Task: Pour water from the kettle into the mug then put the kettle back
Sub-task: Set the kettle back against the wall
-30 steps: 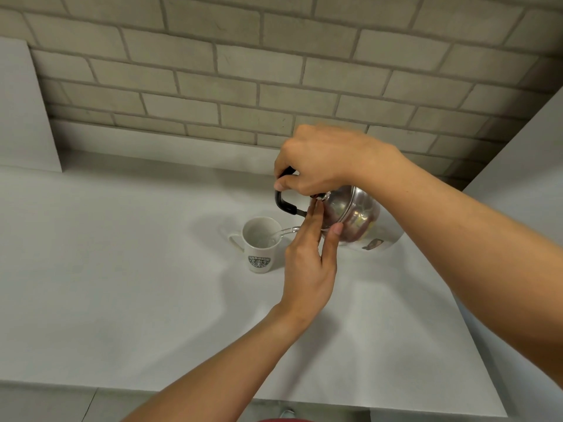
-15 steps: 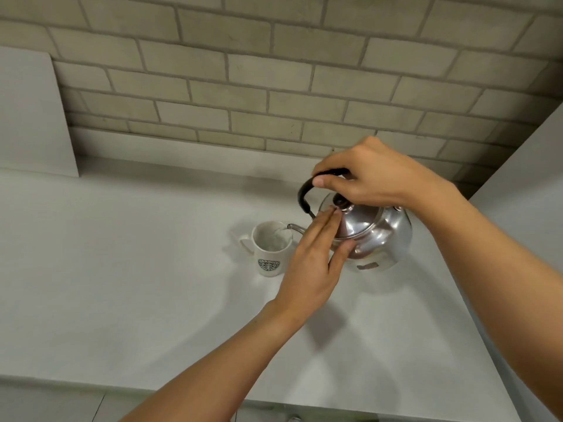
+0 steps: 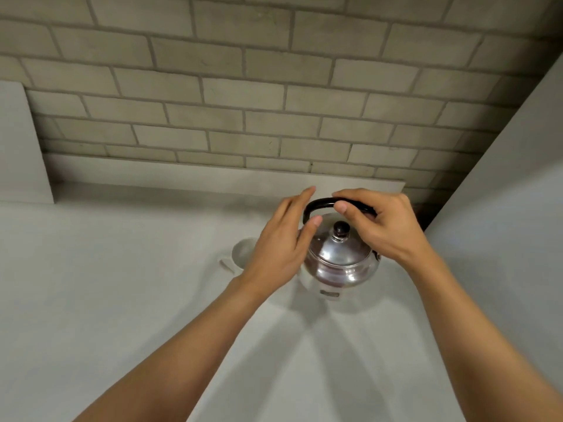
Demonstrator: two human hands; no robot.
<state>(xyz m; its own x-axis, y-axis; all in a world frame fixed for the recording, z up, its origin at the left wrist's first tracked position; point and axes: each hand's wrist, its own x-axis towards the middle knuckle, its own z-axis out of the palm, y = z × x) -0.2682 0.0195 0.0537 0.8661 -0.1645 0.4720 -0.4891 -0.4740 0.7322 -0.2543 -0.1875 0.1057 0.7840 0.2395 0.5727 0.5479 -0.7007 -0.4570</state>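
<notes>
The shiny steel kettle (image 3: 341, 260) stands upright on its white base (image 3: 330, 295), with a black knob on the lid and a black arched handle. My right hand (image 3: 380, 226) still curls around the top of that handle, thumb and fingers loosely wrapped. My left hand (image 3: 283, 245) is flat with fingers apart beside the kettle's left flank, holding nothing. The white mug (image 3: 240, 254) stands just left of the kettle, mostly hidden behind my left hand; only its rim and handle show.
The white countertop (image 3: 122, 300) stretches left and toward me. A brick wall (image 3: 243, 102) runs behind it, a white panel (image 3: 18, 141) stands at the far left, and a white side wall (image 3: 518, 208) closes in on the right.
The kettle went from tilted over the mug to upright on its base, further right. My left hand came off the lid and opened beside it.
</notes>
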